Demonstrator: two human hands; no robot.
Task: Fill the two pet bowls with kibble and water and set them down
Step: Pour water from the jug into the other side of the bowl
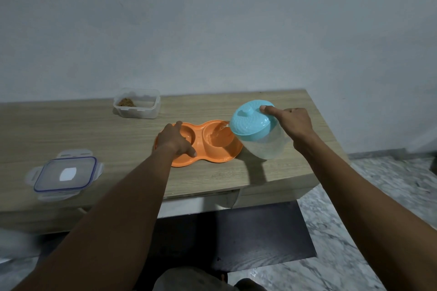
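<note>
Orange double bowl (212, 158), peanut-shaped with two round wells, sits on the table (94, 130) near its front edge. Left hand (176, 142) lies flat over the left well; right hand (296, 123) grips a tilted clear jug (262, 145), forefinger on its teal lid (250, 121), water (221, 129) streaming into the right well

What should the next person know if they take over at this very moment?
Left hand presses on the orange double bowl, over its left bowl.
Right hand holds the tilted jug, forefinger on its lid; water runs into the right bowl.
Kibble box stands open at the table's back.
Left bowl's content is hidden.
Left: finish water, check kibble, set bowls down.
</note>
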